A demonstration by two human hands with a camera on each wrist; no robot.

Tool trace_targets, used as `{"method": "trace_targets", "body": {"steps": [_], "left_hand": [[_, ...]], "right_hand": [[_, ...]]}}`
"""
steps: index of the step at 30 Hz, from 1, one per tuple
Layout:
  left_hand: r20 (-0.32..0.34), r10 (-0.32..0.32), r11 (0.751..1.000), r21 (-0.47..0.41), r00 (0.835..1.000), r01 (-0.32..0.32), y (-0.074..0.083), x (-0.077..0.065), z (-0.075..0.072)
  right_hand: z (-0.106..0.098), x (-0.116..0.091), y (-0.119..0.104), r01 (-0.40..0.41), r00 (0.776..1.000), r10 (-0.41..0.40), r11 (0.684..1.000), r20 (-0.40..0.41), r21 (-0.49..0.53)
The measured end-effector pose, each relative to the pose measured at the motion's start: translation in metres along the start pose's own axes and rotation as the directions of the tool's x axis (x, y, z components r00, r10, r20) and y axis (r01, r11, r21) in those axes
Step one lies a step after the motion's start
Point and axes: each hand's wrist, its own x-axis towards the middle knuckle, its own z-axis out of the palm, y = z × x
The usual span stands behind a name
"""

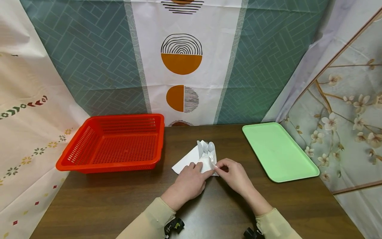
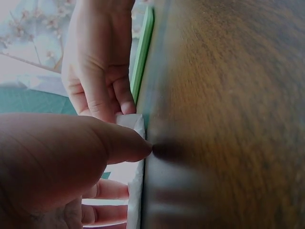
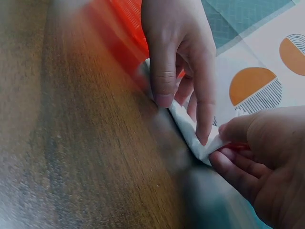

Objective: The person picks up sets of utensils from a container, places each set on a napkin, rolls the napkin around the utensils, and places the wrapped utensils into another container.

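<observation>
A white paper napkin (image 1: 185,162) lies on the table between both hands, partly folded over a plastic knife (image 1: 200,149), fork (image 1: 205,148) and spoon (image 1: 211,146). Only the upper ends of the cutlery stick out of the fold. My left hand (image 1: 189,181) presses the napkin with extended fingers; in the right wrist view its index finger (image 3: 205,109) points down onto the paper. At the napkin's right side, my right hand (image 1: 235,176) pinches the paper edge between thumb and fingers, seen closely in the right wrist view (image 3: 271,157). The cutlery handles are hidden under the paper.
A red perforated basket (image 1: 156,162) stands at the left of the brown table (image 1: 128,202). To the right lies a light green tray (image 1: 280,152). Patterned cloths (image 1: 185,79) hang behind the table and along both sides.
</observation>
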Motion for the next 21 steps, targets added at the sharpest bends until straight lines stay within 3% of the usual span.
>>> {"method": "trace_targets", "body": {"steps": [14, 21], "left_hand": [[-0.006, 0.018, 1.000, -0.026, 1.000, -0.018, -0.001, -0.002, -0.004], [0.090, 0.012, 0.978, -0.209, 0.996, 0.008, -0.010, -0.002, -0.006]], "right_hand": [[-0.001, 0.003, 0.000, -0.030, 0.997, 0.029, 0.999, 0.068, 0.014], [-0.001, 0.003, 0.001, -0.049, 0.995, 0.047, 0.999, 0.085, 0.021]]}}
